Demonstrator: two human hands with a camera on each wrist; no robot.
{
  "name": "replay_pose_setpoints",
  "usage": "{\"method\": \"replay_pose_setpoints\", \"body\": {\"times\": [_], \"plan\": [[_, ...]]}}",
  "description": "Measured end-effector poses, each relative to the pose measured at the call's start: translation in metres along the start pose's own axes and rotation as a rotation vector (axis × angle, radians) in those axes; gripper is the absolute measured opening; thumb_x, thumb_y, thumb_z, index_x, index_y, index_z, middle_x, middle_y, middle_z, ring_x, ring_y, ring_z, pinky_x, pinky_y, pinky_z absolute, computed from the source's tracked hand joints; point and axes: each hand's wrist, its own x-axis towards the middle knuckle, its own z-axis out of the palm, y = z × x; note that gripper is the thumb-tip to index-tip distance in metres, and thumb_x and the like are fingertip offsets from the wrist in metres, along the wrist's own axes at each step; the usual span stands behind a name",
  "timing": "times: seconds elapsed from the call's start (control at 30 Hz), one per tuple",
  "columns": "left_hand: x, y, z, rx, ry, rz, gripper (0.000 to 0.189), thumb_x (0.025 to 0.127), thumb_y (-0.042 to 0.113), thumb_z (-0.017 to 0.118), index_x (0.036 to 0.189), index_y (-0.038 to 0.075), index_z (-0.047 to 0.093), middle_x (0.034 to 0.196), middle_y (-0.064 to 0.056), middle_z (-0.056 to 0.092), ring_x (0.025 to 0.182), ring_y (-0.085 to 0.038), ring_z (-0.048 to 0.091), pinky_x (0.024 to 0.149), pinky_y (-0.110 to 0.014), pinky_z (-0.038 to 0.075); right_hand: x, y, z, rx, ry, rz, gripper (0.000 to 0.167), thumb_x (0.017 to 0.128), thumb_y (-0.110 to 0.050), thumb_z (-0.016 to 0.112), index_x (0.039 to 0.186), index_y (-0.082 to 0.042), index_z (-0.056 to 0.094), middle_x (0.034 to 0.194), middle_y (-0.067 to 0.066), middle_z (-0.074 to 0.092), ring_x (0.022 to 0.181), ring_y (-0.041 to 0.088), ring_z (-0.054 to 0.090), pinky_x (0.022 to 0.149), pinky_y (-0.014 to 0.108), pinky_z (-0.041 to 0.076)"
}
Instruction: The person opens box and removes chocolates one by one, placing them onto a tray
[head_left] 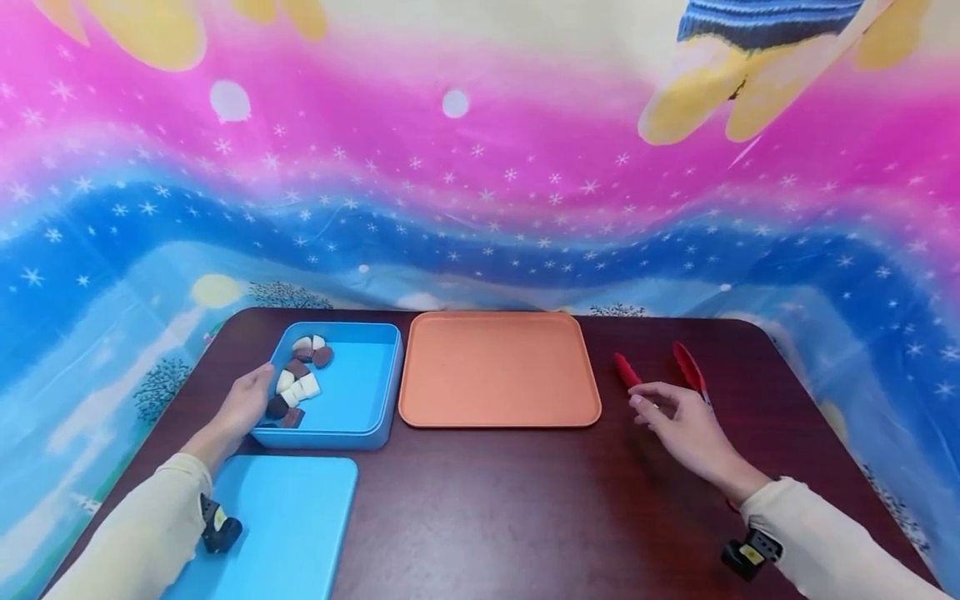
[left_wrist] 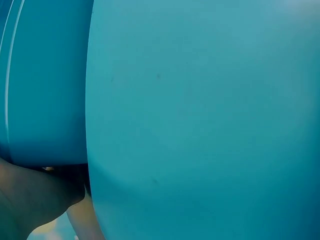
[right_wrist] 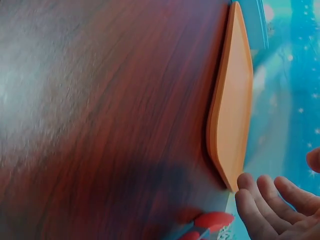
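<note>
My left hand grips the left wall of a light-blue box, its thumb at the rim. Inside, along the box's left side, lie several small brown, dark and white pieces that look like chocolates. In the left wrist view, the fingers are against the box's outer wall. My right hand hovers above a pair of red-tipped tongs, fingers loosely bent and thumb apart, holding nothing. The hand and wrist hide much of the tongs. In the right wrist view, the fingers are spread near the red tips.
An orange tray lies just right of the box at the table's back edge. A light-blue lid lies flat in front of the box, under the left forearm. The dark wooden table meets a patterned cloth behind.
</note>
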Motion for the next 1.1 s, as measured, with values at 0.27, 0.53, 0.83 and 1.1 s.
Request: {"method": "replay_pose_setpoints", "body": {"times": [0.27,0.53,0.83,1.1], "plan": [[-0.002,-0.006,-0.001,-0.006,0.034,0.003,0.073,0.108,0.049,0.006,0.159,-0.003,-0.004,0.167,-0.029,-0.004,0.154,-0.050,-0.002,0.125,-0.066,0.009,-0.002,0.013,-0.011,-0.172,0.081,0.021,0.039,0.104,-0.031,0.057,0.131,-0.004,0.064,0.114,0.017,0.072,0.085,0.020,0.065,0.071,0.027,0.052],[-0.004,-0.010,-0.004,0.001,0.043,0.004,0.075,0.108,0.051,0.007,0.159,-0.002,-0.004,0.167,-0.029,-0.004,0.154,-0.051,-0.001,0.124,-0.067,0.009,-0.003,0.042,-0.013,-0.322,0.096,0.069,0.074,0.096,-0.037,0.067,0.150,0.004,0.038,0.142,0.039,0.037,0.123,0.056,0.036,0.091,0.070,0.036],[0.002,-0.004,0.001,-0.017,0.040,0.005,0.077,0.107,0.055,0.010,0.161,0.001,0.000,0.168,-0.028,0.000,0.155,-0.052,0.002,0.122,-0.072,0.011,-0.006,0.063,-0.020,-0.487,-0.045,0.200,0.119,0.086,-0.063,0.069,0.155,0.016,0.011,0.136,0.046,0.031,0.113,0.059,0.036,0.086,0.071,0.044],[0.002,-0.005,0.002,-0.026,0.032,-0.001,0.075,0.108,0.055,0.011,0.162,0.005,0.002,0.169,-0.027,0.004,0.155,-0.051,0.006,0.122,-0.072,0.014,-0.004,0.083,-0.032,-0.528,-0.208,0.264,0.126,0.084,-0.070,0.066,0.148,0.025,0.013,0.123,0.049,0.039,0.100,0.052,0.047,0.078,0.063,0.051]]}}
